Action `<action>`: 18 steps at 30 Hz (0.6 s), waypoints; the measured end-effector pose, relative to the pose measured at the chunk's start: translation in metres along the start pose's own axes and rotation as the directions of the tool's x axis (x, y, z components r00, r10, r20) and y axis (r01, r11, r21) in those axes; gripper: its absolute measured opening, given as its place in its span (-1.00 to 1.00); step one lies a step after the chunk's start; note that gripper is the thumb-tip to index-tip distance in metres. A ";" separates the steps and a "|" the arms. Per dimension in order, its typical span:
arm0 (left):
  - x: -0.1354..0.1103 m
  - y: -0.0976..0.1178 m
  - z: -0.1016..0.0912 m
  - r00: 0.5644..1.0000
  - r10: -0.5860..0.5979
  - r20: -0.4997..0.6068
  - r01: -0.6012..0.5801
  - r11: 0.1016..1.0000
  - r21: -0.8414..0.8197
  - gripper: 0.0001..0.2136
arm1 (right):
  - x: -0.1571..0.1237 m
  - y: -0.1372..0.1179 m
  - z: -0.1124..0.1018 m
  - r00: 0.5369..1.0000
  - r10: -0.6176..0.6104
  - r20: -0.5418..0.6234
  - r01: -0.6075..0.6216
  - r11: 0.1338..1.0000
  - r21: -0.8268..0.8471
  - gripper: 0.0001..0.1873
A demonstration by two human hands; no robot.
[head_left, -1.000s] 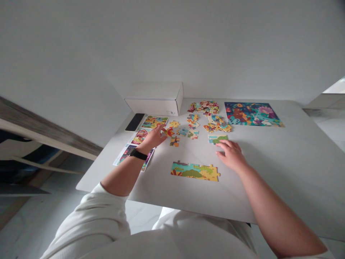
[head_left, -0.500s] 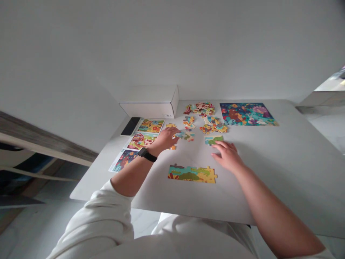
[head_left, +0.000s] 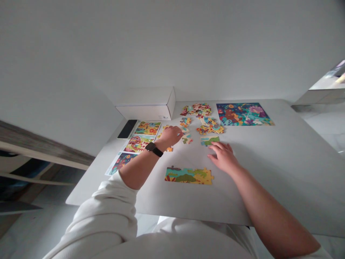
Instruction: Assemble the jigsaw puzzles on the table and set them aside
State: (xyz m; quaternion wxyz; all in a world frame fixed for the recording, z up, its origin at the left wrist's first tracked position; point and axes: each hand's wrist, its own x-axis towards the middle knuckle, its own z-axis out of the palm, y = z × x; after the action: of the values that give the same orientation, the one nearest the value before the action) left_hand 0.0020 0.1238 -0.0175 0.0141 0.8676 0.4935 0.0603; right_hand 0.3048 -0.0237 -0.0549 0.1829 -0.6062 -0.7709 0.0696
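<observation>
Nearest on the bench [head_left: 229, 199] lies a joined jigsaw strip [head_left: 188, 176]. Beyond it, the right hand [head_left: 224, 156], fingers loosely spread, is at the edge of a green-and-blue jigsaw section [head_left: 209, 140]. The left hand [head_left: 171, 136] is over loose jigsaw pieces [head_left: 187, 139]; whether its fingers grasp one, I cannot tell.

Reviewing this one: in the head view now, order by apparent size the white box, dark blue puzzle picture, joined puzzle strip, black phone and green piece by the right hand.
1. White box
2. Dark blue puzzle picture
3. Joined puzzle strip
4. Black phone and green piece: too alike to rank
</observation>
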 end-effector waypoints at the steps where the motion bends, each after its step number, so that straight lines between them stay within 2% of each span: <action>1: -0.001 -0.002 -0.002 1.000 -0.015 0.002 0.015 1.000 0.000 -0.69 | 0.000 -0.001 0.000 1.000 0.003 0.002 -0.003 1.000 0.001 -0.63; 5: 0.003 -0.009 -0.003 0.999 -0.034 -0.005 0.033 0.999 -0.028 -0.69 | 0.001 -0.002 -0.001 1.000 0.017 0.016 -0.017 1.000 0.003 -0.62; 8: 0.016 -0.008 0.003 0.999 -0.004 -0.050 0.002 0.999 -0.051 -0.60 | 0.001 -0.003 -0.002 0.999 0.017 0.029 -0.017 1.000 0.003 -0.61; 11: 0.026 -0.004 0.008 1.000 0.000 -0.019 0.000 1.000 -0.027 -0.58 | 0.001 -0.003 -0.003 0.999 0.018 0.035 -0.018 1.000 0.003 -0.61; 13: 0.028 -0.002 0.008 0.999 -0.037 -0.001 0.037 0.999 0.013 -0.60 | 0.000 -0.003 -0.002 0.999 0.019 0.033 -0.019 1.000 0.003 -0.60; 18: 0.028 -0.001 -0.003 0.985 -0.167 -0.048 0.170 0.984 0.049 -0.60 | 0.000 -0.004 -0.001 0.999 0.021 0.033 -0.021 1.000 0.005 -0.58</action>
State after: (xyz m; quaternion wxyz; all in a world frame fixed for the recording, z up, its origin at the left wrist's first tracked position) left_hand 0.0148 0.1484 -0.0120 -0.0149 0.8212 0.5667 0.0648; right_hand 0.3015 -0.0247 -0.0524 0.1714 -0.6124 -0.7672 0.0835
